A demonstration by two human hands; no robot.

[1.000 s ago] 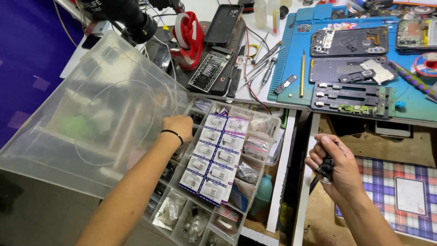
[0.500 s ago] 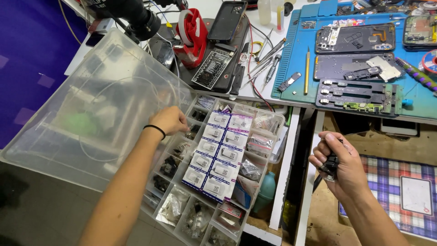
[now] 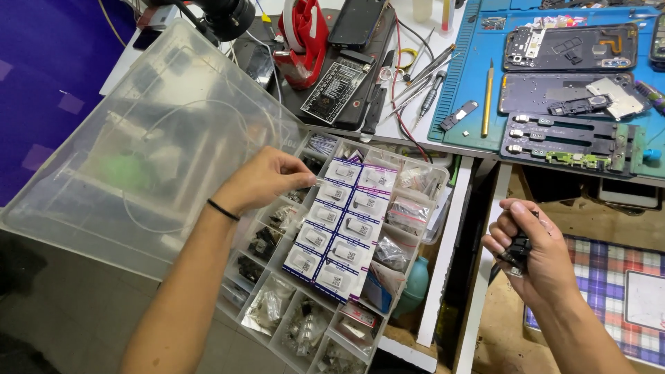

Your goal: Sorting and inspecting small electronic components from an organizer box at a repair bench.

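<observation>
Head view shows you the big clear plastic lid (image 3: 138,145) of the organiser swung open to the left, its underside facing up. Below it sits the clear plastic compartment box (image 3: 325,284), its cells packed with small bagged parts, and across the middle lies a double column of white flat packets with blue edges (image 3: 339,232). To the upper right, the blue rubber work mat (image 3: 471,83) carries opened phone bodies (image 3: 568,48) and a yellow pencil-shaped tool (image 3: 487,97); a red tape dispenser (image 3: 303,34) stands left of it.

Your left hand (image 3: 260,181), with a thin black band (image 3: 223,210) at the wrist, rests over the box's upper cells, fingertips pinched together at the corner of the topmost white packet; whether they actually grip it, you cannot tell. Your right hand (image 3: 533,253), well apart over the open wooden drawer (image 3: 609,208), is curled closed around a small black part (image 3: 516,251), with a checked cloth (image 3: 596,277) just beside it.
</observation>
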